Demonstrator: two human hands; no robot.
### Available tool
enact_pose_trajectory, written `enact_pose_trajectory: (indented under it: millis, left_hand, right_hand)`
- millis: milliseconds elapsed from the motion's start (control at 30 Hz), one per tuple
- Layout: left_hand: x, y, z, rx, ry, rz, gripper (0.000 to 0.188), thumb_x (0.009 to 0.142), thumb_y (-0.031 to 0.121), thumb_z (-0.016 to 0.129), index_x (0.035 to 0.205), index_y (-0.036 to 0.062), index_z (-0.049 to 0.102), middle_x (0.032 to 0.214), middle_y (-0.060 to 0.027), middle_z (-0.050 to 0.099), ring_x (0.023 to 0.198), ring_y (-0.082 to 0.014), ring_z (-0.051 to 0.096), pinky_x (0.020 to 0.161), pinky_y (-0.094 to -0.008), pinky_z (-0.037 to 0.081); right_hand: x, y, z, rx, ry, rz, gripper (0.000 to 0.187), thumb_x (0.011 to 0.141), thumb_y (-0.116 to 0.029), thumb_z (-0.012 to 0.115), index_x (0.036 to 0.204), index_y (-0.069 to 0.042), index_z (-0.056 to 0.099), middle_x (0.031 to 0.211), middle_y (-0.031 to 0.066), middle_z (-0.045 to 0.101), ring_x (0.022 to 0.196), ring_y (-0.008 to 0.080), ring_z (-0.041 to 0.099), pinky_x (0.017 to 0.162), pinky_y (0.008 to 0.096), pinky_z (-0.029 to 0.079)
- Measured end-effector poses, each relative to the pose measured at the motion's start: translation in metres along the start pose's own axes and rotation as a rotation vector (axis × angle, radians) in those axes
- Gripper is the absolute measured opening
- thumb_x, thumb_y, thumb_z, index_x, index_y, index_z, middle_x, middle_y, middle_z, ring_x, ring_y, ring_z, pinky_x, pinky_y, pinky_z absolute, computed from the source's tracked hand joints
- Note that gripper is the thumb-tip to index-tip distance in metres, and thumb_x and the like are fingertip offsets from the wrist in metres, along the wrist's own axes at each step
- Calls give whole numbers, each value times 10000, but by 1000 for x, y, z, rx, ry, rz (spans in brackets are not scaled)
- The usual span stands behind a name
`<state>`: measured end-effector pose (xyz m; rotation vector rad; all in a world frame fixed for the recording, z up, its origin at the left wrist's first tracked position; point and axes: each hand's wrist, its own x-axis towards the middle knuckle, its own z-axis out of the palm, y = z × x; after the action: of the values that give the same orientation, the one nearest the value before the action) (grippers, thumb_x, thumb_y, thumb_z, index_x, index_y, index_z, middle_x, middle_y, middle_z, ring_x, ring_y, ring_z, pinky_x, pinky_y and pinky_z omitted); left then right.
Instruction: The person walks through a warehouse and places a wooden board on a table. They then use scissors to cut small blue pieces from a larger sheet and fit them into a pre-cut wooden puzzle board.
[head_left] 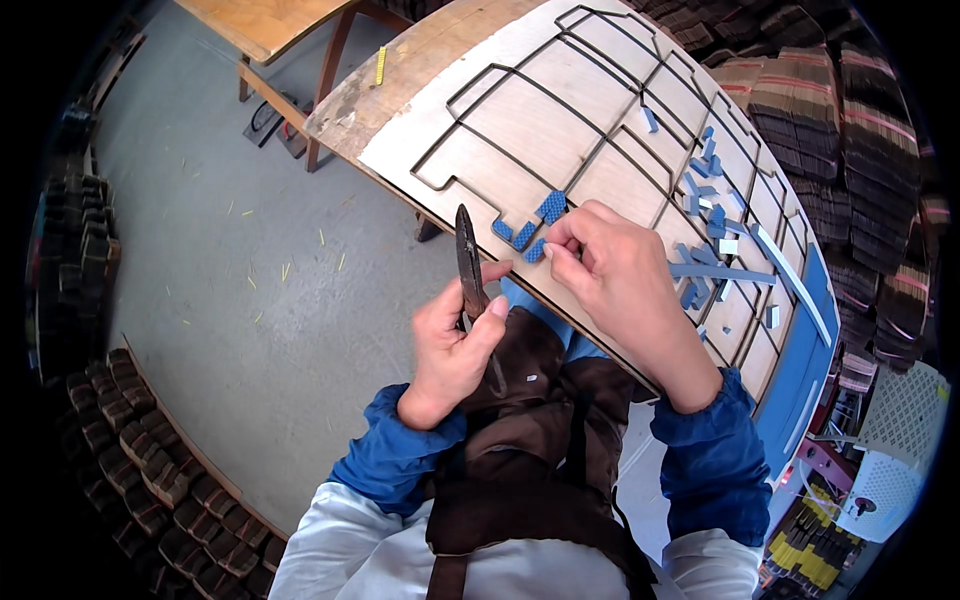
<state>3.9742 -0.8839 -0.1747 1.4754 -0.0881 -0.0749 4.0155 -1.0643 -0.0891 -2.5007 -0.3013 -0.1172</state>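
My left hand [455, 345] is closed round a pair of dark, worn scissors [468, 255], their blades together and pointing up, beside the near edge of a pale wooden board [510, 120]. Thin dark strips stand on the board in a pattern of lines and outlines. Over the near edge, my right hand [615, 265] has thumb and fingers pinched beside a small blue foam block [535, 250]; whatever is between the fingertips is hidden. A larger textured blue block [551, 207] lies just beyond the fingertips, with other small blue blocks along the strip there.
Loose blue foam pieces [716, 220] and longer strips [790, 283] are scattered on the board's right side. Dark bundled stacks [795, 110] stand beyond it. A wooden table [262, 25] is at the far left, and more stacks [165, 460] line the lower left floor.
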Motion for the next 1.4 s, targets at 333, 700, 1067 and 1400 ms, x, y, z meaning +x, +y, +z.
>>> enact_pose_trajectory:
  millis: [333,700,1067,1400]
  left_hand:
    - [4,3,5,67,-34,9,335,877,71,668,1205,0,660,736,12,595,684,-37,494,645,-215,437]
    - [4,2,5,82,-46,10,358,867,65,666,1218,-5,657,736,-7,598,674,-49,507,643,-224,445]
    - [4,6,7,86,-40,-48,357,879,79,669,1220,-23,642,971,-107,713,816,-83,606,758,-247,489]
    - [4,6,8,80,-28,0,361,882,72,662,1229,-22,634,1060,-125,722,870,-99,636,804,-258,499]
  right_hand:
    - [4,3,1,-16,-28,-8,94,817,-82,702,822,-35,621,795,99,636,658,289,645,600,389,505]
    - [9,6,-1,-17,-80,-25,89,841,-87,687,871,-20,636,808,107,626,665,269,631,604,349,492]
    - [5,6,-1,-140,-6,-60,116,846,-144,721,884,-54,657,849,80,625,694,282,650,606,355,508]
    - [0,1,9,-228,66,-219,116,799,-138,727,847,-83,636,818,44,575,752,239,648,600,367,517]
